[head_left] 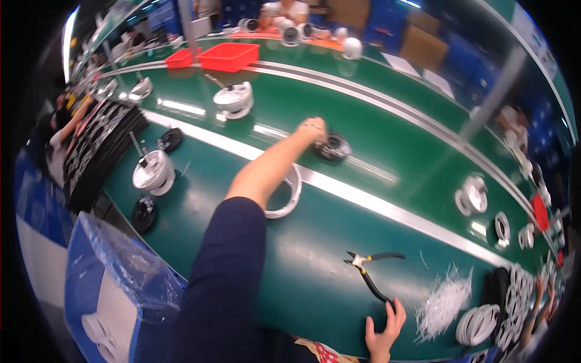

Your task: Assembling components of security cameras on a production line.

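The black round part [334, 147] is reached by the left hand [312, 128] — finger grip cannot be told; the pliers [359, 261] are kept, presumably for convenience, at the open-fingered right hand [384, 339].

The person's left arm [242, 224] stretches forward and slightly right, dark sleeve [224, 278] ending near the elbow, forearm bare, fingers of the left hand [311, 129] partly hidden. The right hand [385, 331] is low, thumb spread from the forward-pointing fingers.
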Demonstrator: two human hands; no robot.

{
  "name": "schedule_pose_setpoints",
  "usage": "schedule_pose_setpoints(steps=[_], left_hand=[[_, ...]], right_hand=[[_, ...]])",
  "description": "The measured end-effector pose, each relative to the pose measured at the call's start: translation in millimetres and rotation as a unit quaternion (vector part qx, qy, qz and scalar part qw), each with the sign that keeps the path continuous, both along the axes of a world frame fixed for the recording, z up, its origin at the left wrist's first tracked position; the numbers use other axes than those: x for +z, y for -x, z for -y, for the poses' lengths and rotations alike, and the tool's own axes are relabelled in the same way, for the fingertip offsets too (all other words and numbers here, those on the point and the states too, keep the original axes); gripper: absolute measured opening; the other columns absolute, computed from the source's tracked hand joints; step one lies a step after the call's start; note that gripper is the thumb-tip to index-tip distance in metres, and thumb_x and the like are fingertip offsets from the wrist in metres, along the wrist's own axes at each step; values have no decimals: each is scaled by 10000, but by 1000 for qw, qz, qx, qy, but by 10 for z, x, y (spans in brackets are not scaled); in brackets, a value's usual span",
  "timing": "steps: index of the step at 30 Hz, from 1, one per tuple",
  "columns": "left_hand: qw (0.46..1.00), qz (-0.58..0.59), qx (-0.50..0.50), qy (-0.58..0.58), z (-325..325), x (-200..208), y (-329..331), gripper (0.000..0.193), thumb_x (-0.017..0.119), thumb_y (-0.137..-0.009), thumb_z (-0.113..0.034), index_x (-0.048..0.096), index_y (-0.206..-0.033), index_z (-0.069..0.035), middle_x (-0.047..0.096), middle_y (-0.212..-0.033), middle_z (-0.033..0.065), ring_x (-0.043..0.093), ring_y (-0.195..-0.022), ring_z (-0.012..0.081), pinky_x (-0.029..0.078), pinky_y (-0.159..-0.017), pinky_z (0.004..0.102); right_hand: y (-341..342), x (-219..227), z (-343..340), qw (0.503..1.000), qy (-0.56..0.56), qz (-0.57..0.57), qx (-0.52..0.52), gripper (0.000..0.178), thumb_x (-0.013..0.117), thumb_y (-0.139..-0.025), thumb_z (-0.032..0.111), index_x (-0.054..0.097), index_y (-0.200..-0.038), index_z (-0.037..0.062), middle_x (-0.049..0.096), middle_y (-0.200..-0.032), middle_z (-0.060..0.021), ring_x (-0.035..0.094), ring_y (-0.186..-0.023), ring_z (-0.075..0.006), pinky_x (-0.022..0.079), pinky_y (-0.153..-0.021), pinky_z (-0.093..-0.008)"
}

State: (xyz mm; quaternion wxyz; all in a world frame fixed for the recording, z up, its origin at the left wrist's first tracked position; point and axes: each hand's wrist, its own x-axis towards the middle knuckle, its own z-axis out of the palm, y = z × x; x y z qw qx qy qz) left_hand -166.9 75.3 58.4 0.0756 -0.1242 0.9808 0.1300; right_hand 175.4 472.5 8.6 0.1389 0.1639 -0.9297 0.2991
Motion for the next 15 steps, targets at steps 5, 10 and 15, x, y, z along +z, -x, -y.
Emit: schedule_pose_setpoints(steps=[5,10,15], left_hand=[[964,40,20,-263,194,80,124,255,645,-747,-175,622,-910,20,638,-798,142,639,-638,201,550,-580,305],[921,-106,31,-373,1335,454,-670,174,583,-787,-83,603,-917,31,629,-756,109,630,-640,184,541,-564,290],[928,-32,148,-339,2572,138,-2062,243,613,-781,-156,600,-905,52,625,-742,111,633,-644,194,546,-531,318]], right_hand=[[79,25,16,995,62,-14,-77,427,622,-610,97,534,-1017,4,444,-1196,-207,412,-1090,-387,341,-898,-451],[142,143,83,998,-17,-39,-46,448,642,-702,140,529,-1116,14,445,-1189,-240,430,-1090,-382,334,-939,-436],[153,281,257,997,-60,-47,3,392,641,-704,143,549,-1055,-7,455,-1180,-243,458,-1062,-386,358,-916,-442]])
